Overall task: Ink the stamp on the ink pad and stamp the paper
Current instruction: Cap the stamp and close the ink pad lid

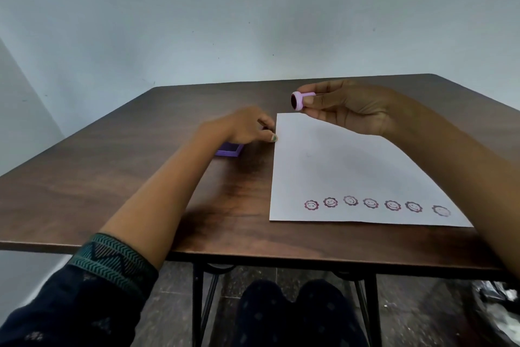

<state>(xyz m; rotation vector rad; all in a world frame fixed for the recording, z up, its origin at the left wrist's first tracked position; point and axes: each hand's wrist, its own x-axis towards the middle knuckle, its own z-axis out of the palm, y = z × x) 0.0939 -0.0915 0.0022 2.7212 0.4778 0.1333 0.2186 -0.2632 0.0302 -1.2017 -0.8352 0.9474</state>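
Stamp (298,100) pinched in rt hand (351,110), lft hand (247,127) curled by paper (337,166), no legible text

The tabletop (140,166) looks like dark wood-grain laminate, smooth with a soft sheen. The paper (337,166) is white, matt and flat, printed along its near edge with reddish-purple ink marks (371,203). The stamp (302,99) appears to be smooth lilac plastic, its face dark and wet-looking with ink. The ink pad (229,149) has a purple plastic case. The table legs (371,310) look like black metal. The sleeve (107,259) is dark patterned cloth with a woven teal cuff.
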